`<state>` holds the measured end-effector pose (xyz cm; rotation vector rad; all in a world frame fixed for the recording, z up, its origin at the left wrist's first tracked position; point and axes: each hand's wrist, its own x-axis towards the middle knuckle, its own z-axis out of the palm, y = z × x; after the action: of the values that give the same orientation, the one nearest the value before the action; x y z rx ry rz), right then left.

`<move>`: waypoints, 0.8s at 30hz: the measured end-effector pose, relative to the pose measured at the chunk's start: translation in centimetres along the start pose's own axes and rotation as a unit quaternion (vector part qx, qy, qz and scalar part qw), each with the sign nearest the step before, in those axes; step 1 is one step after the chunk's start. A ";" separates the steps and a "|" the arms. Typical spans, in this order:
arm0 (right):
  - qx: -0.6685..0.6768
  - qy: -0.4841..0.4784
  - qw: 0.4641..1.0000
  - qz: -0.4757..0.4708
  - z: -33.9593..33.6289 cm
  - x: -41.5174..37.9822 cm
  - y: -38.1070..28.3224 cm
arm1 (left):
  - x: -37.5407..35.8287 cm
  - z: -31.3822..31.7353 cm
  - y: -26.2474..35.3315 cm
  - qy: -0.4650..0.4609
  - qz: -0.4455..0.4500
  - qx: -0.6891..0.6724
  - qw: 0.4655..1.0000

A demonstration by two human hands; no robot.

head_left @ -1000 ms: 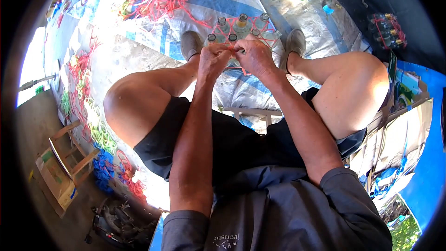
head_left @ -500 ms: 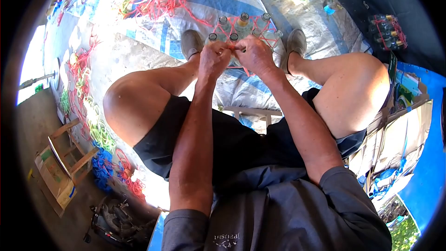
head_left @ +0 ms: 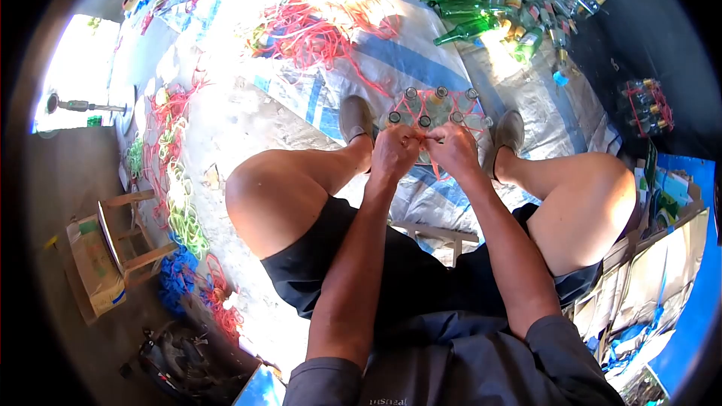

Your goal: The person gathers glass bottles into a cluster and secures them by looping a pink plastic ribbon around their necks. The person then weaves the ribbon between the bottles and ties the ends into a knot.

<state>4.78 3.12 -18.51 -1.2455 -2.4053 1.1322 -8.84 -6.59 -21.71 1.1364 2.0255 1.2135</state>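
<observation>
Several clear glass bottles (head_left: 441, 99) stand upright in a bundle between my feet, with red plastic twine (head_left: 432, 96) laced around their necks. At the near side of the bundle, my left hand (head_left: 396, 150) is closed in a pinch on the twine. My right hand (head_left: 453, 147) pinches the same twine close beside it, fingertips almost touching. A loop of twine hangs below the hands. The fingers partly hide the spot where the strands meet.
A tangle of red twine (head_left: 304, 34) lies on the tarp (head_left: 410, 53) ahead. Green bottles (head_left: 468, 28) are heaped at the back, and another tied bundle (head_left: 648, 107) sits at the right. More twine (head_left: 184, 214) and a wooden stool (head_left: 128, 233) are at the left.
The camera view has tilted up and turned left, so the scene sits lower and further right. Both hands stay together on the twine at the bundle's near side.
</observation>
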 end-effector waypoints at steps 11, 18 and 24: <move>-0.025 0.009 1.000 0.010 0.5 0.2 0.2 | 0.0 0.0 0.3 0.001 -0.022 0.006 1.000; -0.047 0.032 0.998 -0.011 0.8 0.2 0.4 | 0.0 -0.1 0.4 0.004 -0.020 0.028 0.999; -0.074 0.030 0.997 -0.005 0.7 0.1 0.0 | 0.0 -0.1 0.5 0.008 -0.020 0.042 0.999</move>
<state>4.33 2.84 -18.96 -1.2892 -2.4869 0.9142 -8.68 -6.49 -21.24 1.1222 2.1189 1.1299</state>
